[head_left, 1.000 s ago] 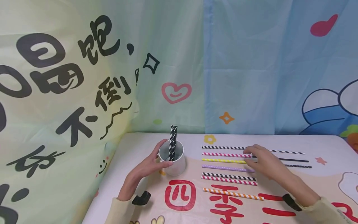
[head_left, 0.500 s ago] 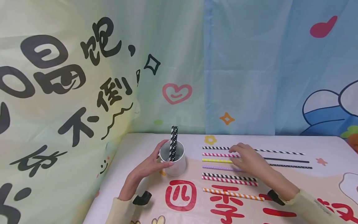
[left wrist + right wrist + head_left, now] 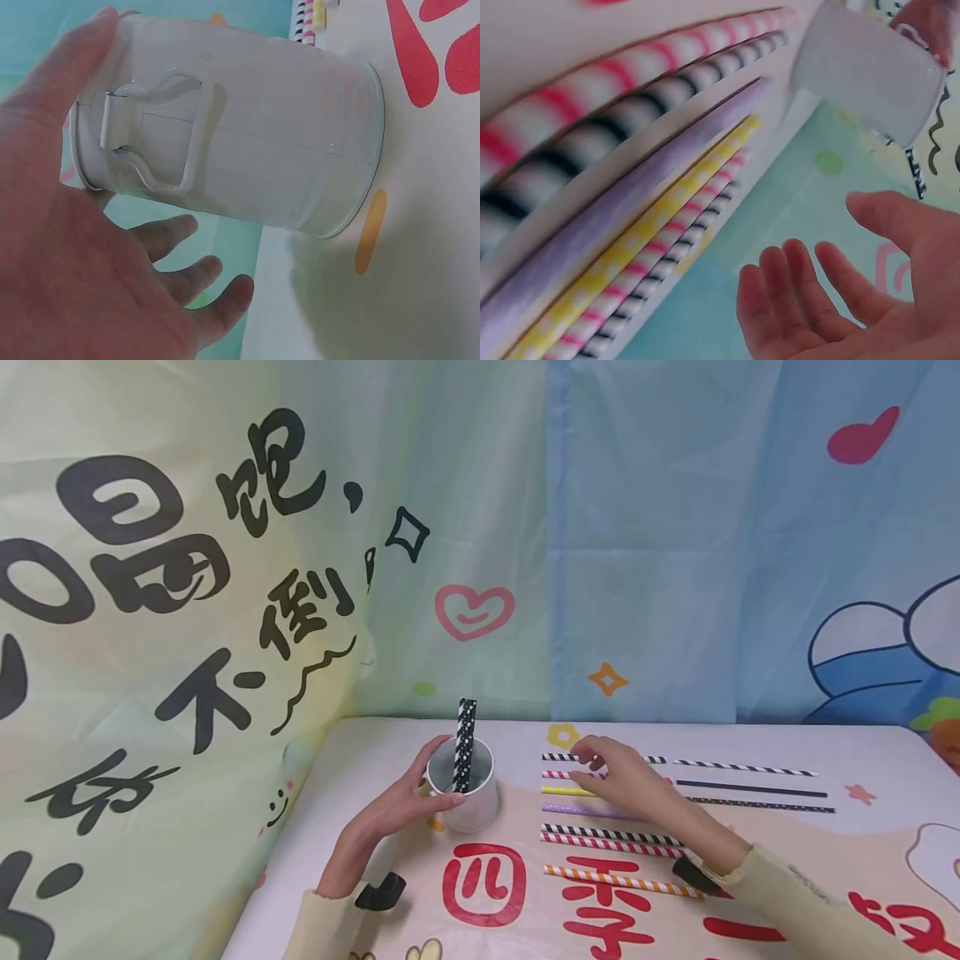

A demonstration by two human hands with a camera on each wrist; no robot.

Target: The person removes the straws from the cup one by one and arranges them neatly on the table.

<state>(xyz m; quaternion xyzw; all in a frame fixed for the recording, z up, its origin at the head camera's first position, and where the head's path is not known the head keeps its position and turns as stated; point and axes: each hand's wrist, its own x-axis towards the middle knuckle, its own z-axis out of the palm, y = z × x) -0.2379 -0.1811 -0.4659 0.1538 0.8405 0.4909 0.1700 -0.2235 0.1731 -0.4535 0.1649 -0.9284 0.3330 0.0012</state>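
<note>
My left hand holds a white mug near its rim, thumb on one side and fingers on the other. In the left wrist view the mug's handle faces the palm, and several fingers are spread off the wall. Black-and-white patterned paper straws stand in the mug. My right hand is over the left ends of the straw row, fingers loosely bent and holding nothing. Beneath it lie a black-striped straw, a pink-striped straw, a yellow straw and a purple straw, partly hidden.
Nearer me lie another black-striped straw, another pink-striped straw and an orange-striped straw. To the right are a striped straw, a plain black straw and a dotted black straw. A curtain hangs behind the table.
My right hand has moved left along the straws, from their right ends toward their left ends, uncovering the right-hand straws. The left hand and mug have stayed put.
</note>
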